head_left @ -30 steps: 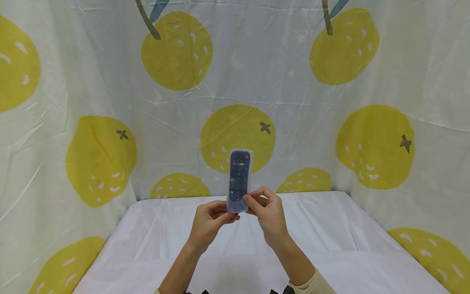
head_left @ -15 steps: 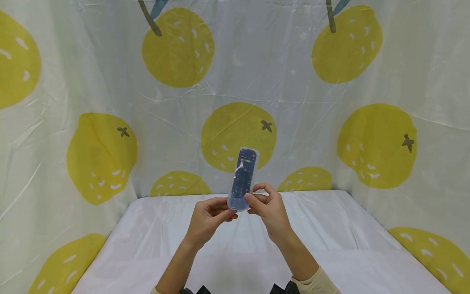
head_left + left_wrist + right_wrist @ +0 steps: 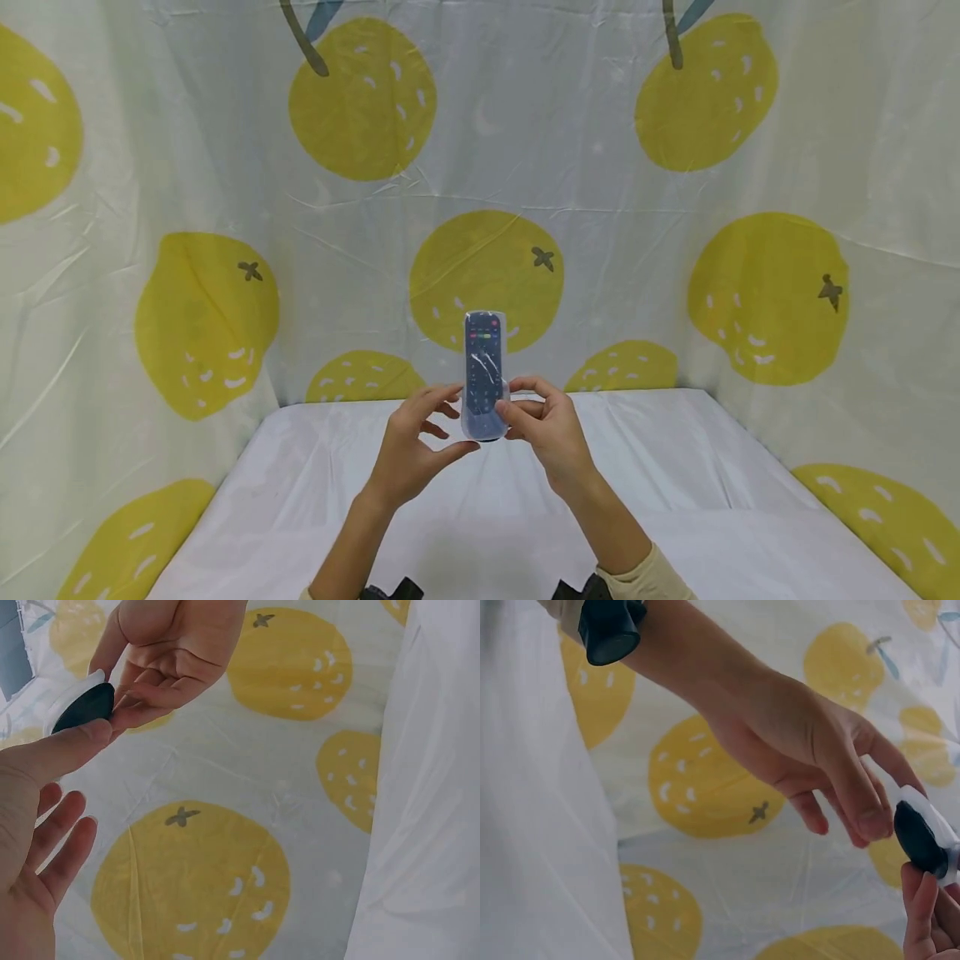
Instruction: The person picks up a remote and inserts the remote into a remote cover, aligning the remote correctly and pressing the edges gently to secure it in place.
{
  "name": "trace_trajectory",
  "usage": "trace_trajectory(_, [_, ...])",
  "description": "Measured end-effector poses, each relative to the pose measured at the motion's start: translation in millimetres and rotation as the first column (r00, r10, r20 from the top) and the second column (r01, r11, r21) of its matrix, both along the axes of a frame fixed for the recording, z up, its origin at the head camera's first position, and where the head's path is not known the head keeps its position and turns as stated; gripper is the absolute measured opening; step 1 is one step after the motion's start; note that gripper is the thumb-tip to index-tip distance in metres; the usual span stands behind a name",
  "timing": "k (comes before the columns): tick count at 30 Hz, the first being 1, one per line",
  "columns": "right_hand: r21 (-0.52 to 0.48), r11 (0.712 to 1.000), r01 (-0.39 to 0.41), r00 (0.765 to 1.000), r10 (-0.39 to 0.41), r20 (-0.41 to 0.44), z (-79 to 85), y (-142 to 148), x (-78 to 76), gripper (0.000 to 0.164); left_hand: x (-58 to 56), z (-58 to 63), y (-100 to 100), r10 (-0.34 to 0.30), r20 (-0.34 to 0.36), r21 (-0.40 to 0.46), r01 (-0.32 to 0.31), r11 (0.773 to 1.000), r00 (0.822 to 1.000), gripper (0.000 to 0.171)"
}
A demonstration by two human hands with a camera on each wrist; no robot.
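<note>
A dark remote control [image 3: 483, 371], in a clear plastic cover, is held upright in mid-air in the head view. My right hand [image 3: 553, 435] pinches its lower right side between thumb and fingers. At the left, my left hand [image 3: 403, 454] has its fingers spread, the index tip by the remote's left edge and the thumb near the bottom end. In the left wrist view the thumb [image 3: 75, 750] overlaps the remote's dark end [image 3: 84, 707]; contact is unclear. The right wrist view shows the left hand [image 3: 810, 742] loosely extended beside the remote [image 3: 919, 836].
A white cloth-covered table [image 3: 480, 517] lies below the hands. Around it hangs a pale curtain [image 3: 525, 100] printed with yellow fruit. Black wrist devices [image 3: 393, 588] sit on both forearms, near beige sleeves [image 3: 648, 575].
The remote tilted to the right, then came back upright and slightly lower. My left hand loosened from its bottom end and spread its fingers, while the right hand kept its pinch.
</note>
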State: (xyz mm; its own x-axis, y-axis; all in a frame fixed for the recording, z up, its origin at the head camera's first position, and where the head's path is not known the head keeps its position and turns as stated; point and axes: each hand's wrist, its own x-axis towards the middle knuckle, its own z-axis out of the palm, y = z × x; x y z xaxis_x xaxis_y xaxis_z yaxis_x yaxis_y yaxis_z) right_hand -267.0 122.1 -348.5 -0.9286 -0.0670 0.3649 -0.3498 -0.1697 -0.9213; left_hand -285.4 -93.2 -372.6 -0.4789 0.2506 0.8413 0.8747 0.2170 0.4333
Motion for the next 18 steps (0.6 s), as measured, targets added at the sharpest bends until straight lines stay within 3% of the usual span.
trace_trajectory(6, [0.023, 0.999, -0.049, 0.998, 0.048, 0.033, -0.9, -3.0, 1.6, 0.033, -0.6, -1.1, -1.8, 0.086, -0.129, -0.027, -0.09, 0.996, 0.988, 0.063])
trace_trajectory(10, [0.034, 0.997, -0.075, 0.996, 0.074, 0.041, -0.6, -4.2, 4.1, 0.033, -0.7, 0.5, -4.1, 0.109, -0.211, -0.031, -0.118, 0.992, 0.971, 0.054])
trace_trajectory(13, [0.043, 0.995, -0.086, 0.995, 0.084, 0.053, -0.1, -4.7, 5.7, 0.031, -1.4, 2.4, -5.9, 0.089, -0.259, -0.032, -0.101, 0.994, 0.962, 0.051])
trace_trajectory(18, [0.047, 0.993, -0.109, 0.992, 0.106, 0.069, -0.3, -4.5, 6.5, 0.027, -3.5, 4.2, -7.0, -0.007, -0.332, -0.034, -0.005, 0.999, 0.943, 0.045])
